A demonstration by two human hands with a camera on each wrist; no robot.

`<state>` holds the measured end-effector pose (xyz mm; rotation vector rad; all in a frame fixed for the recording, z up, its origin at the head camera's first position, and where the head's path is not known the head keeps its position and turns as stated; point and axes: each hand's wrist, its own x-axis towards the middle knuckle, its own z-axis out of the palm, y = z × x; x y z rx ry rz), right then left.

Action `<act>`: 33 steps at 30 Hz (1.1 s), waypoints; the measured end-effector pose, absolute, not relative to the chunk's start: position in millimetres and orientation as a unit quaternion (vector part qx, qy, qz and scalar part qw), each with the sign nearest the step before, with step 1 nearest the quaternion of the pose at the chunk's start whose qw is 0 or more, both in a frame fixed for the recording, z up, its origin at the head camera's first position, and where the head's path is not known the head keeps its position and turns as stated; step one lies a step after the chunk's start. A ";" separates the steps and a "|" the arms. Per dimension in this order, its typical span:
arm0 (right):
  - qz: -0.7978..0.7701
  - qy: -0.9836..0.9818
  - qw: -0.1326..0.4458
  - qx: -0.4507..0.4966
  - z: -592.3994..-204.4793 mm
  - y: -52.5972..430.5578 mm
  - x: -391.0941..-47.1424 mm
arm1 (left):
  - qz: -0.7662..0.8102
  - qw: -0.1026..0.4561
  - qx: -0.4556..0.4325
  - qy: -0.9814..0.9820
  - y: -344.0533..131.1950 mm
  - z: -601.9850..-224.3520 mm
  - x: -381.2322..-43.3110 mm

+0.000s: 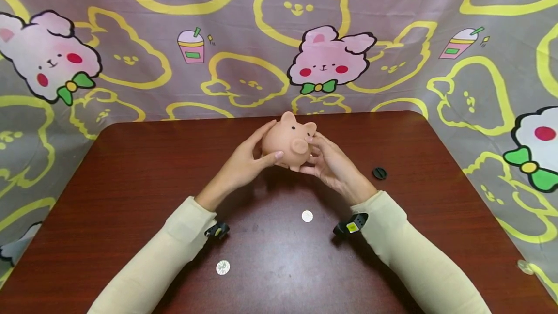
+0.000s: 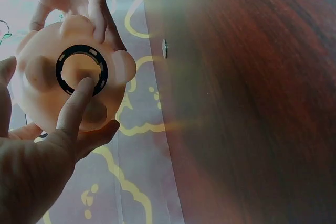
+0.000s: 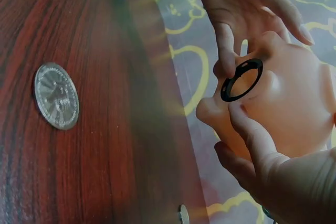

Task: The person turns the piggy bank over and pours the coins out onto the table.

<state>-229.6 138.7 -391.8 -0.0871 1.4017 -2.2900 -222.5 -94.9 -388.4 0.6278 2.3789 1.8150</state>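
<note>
Lying nearest, one coin point(image 1: 223, 267) sits at 7 o'clock from the piggy bank point(image 1: 283, 142), a second coin point(image 1: 307, 216) at 6, a black cap point(image 1: 379, 173) between 3 and 4. Left hand point(image 1: 241, 164) and right hand point(image 1: 334, 163) curl round the bank, gripping opposite sides; a left finger point(image 2: 75, 104) crosses its underside's black ring point(image 2: 59, 71).

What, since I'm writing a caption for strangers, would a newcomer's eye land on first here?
Probably the peach-coloured piggy bank, held over the far part of the table between the person's left grip and right grip. Next might come the bunny-print cloth hanging behind the table. From below, in the left wrist view, a black ring stands out on the bank's underside.
</note>
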 end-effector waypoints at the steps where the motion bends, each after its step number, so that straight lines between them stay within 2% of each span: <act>1: -0.832 0.505 0.228 -0.030 -392.3 138.4 -229.7 | 0.593 0.043 0.204 0.778 -94.9 -388.7 -222.4; 11: -0.811 0.545 0.211 -0.025 -391.9 136.9 -229.4 | 0.620 0.068 0.197 0.756 -94.9 -388.8 -221.9; 17: -0.749 0.633 0.177 -0.086 -388.5 136.0 -224.4 | 0.563 0.039 0.208 0.799 -98.7 -388.9 -224.1; 22: -0.686 0.696 0.155 -0.143 -385.9 135.0 -223.0 | 0.559 0.049 0.220 0.798 -102.7 -386.9 -223.5; 25: -0.627 0.746 0.113 -0.192 -384.0 134.9 -221.7 | 0.564 0.051 0.234 0.790 -105.7 -387.0 -222.7; 30: -0.505 0.811 -0.001 -0.296 -380.9 135.2 -217.8 | 0.599 0.046 0.266 0.754 -108.8 -390.4 -221.2; 33: -0.422 0.822 -0.086 -0.373 -380.1 135.3 -216.1 | 0.575 0.001 0.295 0.764 -109.3 -394.8 -221.5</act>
